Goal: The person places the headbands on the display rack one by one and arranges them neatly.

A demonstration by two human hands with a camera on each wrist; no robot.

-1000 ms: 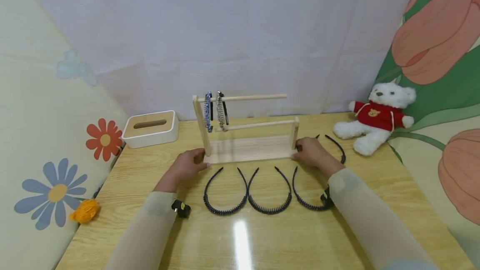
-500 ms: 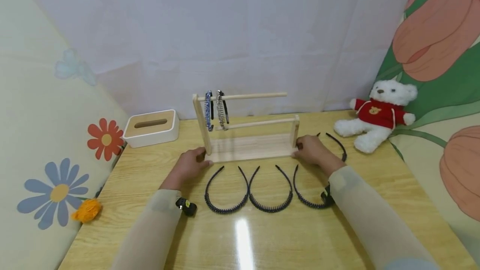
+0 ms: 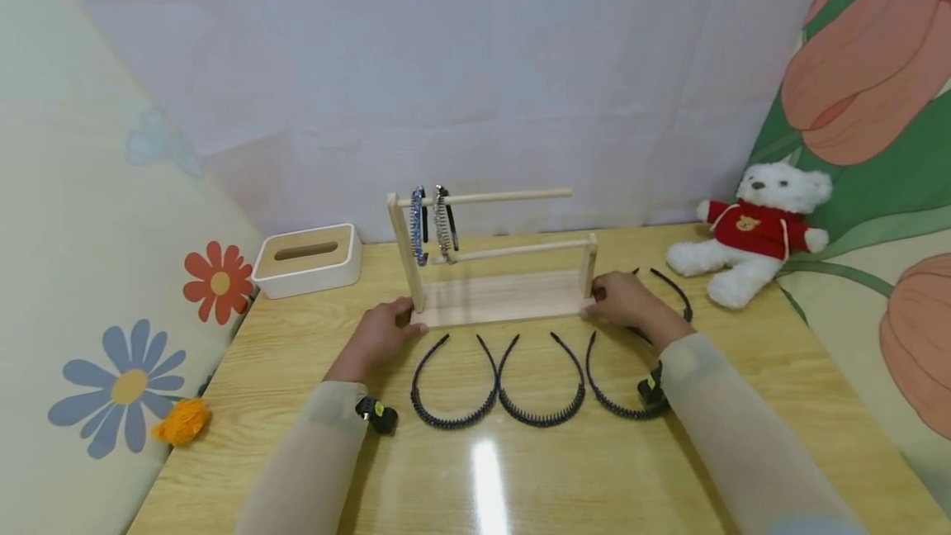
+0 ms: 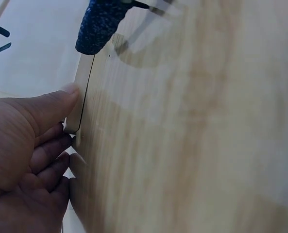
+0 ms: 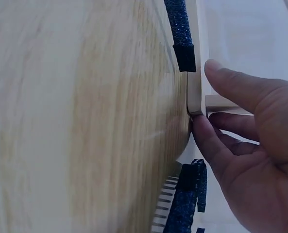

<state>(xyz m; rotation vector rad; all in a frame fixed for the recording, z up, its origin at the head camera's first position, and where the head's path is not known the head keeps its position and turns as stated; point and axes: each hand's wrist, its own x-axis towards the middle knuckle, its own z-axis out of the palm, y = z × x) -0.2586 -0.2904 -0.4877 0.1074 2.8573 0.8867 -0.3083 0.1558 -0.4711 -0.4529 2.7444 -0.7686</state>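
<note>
Two-handed, gripping a pale wooden two-rod rack point(image 3: 505, 295) by its base, with curled fingers of the left hand point(image 3: 376, 333) at one end and of the right hand point(image 3: 627, 300) at the other. Upright on the glossy wood-grain surface point(image 3: 587, 477), bearing a blue glittery headband point(image 3: 418, 229) and a silver toothed headband point(image 3: 442, 229) (both on the upper rod, near its post), just behind three dark toothed headbands point(image 3: 541, 421).

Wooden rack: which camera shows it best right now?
The head view, which frames the wooden rack end to end. Each wrist view shows only part, mainly one end up close.
</note>
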